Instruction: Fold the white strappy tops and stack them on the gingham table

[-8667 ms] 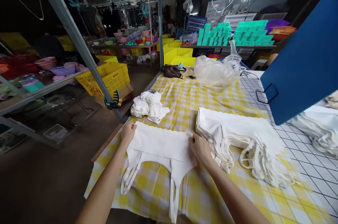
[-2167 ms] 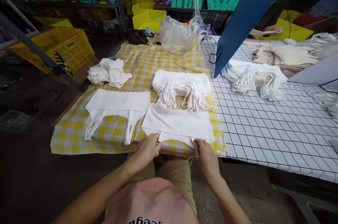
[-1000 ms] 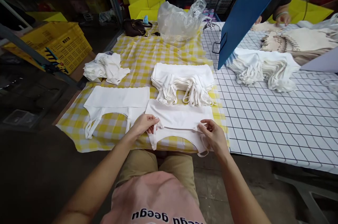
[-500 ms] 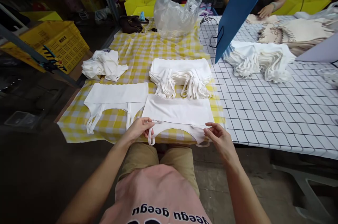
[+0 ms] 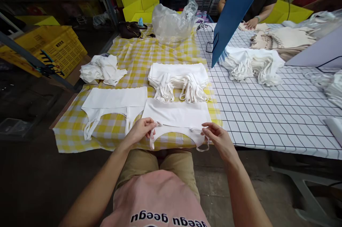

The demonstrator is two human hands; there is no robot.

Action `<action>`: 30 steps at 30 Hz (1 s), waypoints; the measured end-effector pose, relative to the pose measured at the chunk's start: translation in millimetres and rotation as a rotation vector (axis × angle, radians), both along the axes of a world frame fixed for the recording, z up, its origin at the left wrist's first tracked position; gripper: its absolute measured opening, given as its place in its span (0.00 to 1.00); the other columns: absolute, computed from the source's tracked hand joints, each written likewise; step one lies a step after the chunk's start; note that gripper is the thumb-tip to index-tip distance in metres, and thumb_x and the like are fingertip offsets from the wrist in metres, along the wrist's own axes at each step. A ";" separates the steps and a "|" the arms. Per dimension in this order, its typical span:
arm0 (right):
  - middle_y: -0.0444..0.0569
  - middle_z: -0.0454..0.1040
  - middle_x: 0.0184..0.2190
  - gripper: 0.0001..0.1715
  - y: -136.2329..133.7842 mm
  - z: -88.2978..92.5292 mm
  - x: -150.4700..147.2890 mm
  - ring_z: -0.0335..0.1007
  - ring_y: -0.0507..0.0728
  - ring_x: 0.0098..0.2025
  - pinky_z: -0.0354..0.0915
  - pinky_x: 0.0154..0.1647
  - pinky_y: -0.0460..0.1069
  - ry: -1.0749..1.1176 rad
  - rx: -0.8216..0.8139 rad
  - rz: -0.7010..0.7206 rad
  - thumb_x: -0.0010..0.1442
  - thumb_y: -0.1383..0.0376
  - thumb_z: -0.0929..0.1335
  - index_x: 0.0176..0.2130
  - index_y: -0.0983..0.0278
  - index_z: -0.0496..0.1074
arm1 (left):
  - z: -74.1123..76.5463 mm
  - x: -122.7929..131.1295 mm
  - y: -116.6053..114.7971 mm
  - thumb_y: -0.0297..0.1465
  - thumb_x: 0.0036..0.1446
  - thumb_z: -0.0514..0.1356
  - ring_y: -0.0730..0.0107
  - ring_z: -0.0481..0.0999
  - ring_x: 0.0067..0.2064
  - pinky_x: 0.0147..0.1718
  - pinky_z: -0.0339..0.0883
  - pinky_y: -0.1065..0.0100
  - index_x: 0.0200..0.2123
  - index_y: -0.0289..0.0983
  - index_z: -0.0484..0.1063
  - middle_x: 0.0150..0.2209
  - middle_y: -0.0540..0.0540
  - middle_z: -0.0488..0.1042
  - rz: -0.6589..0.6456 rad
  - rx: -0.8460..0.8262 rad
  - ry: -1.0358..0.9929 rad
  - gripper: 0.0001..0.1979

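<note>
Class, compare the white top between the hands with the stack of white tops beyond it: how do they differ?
The white top is a single piece, while the stack is many layers thick.
The left hand and right hand hold the white top's straps; neither touches the stack.
The white top reaches the near edge of the yellow checked cloth; the stack lies farther back on it.
Both are white, with straps.

Left hand (image 5: 140, 130) and right hand (image 5: 218, 137), fingers (image 5: 150, 125) bent
</note>
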State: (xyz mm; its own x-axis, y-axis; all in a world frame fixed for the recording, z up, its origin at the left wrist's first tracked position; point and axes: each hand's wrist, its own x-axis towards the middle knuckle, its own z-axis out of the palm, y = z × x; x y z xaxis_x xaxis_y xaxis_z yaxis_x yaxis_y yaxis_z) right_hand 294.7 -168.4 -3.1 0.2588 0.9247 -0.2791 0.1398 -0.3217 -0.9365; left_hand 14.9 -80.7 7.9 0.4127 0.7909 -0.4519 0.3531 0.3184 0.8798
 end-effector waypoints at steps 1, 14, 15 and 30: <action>0.45 0.71 0.23 0.22 -0.3 1.0 2.3 0.66 0.53 0.25 0.62 0.26 0.48 -0.023 -0.031 0.077 0.47 0.50 0.68 0.35 0.64 0.70 | 0.6 -3.0 0.0 0.43 0.47 0.59 0.76 0.71 0.19 0.18 0.62 0.76 0.25 0.35 0.66 0.20 0.50 0.72 -0.099 -0.008 0.043 0.15; 0.56 0.72 0.34 0.20 86.0 -28.0 36.8 0.67 0.58 0.32 0.59 0.32 0.51 -0.843 -0.096 -0.256 0.48 0.56 0.63 0.35 0.67 0.71 | -2.7 29.6 69.5 0.37 0.57 0.52 0.56 0.75 0.41 0.33 0.65 0.66 0.42 0.29 0.69 0.47 0.33 0.67 0.070 0.538 1.015 0.17; 0.55 0.71 0.32 0.19 89.7 -29.3 34.9 0.66 0.58 0.31 0.58 0.30 0.51 -0.851 -0.107 -0.247 0.47 0.56 0.64 0.34 0.66 0.71 | -6.8 31.9 72.9 0.37 0.57 0.53 0.56 0.75 0.41 0.32 0.65 0.66 0.43 0.28 0.68 0.47 0.33 0.67 0.073 0.522 1.021 0.18; 0.48 0.74 0.28 0.22 60.6 6.4 46.1 0.70 0.59 0.34 0.65 0.35 0.50 -0.071 -0.099 0.041 0.41 0.49 0.70 0.27 0.65 0.70 | 6.0 8.0 60.4 0.31 0.49 0.57 0.76 0.65 0.21 0.20 0.53 0.74 0.20 0.38 0.56 0.19 0.55 0.63 0.174 0.444 0.361 0.11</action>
State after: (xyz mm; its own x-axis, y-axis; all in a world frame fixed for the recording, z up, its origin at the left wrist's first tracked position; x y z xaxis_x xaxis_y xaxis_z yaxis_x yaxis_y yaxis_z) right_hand 340.8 -107.8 3.3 0.2434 0.9038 -0.3521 0.2201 -0.4050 -0.8874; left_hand 23.0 -20.3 13.9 0.1416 0.9785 -0.1497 0.6302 0.0275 0.7759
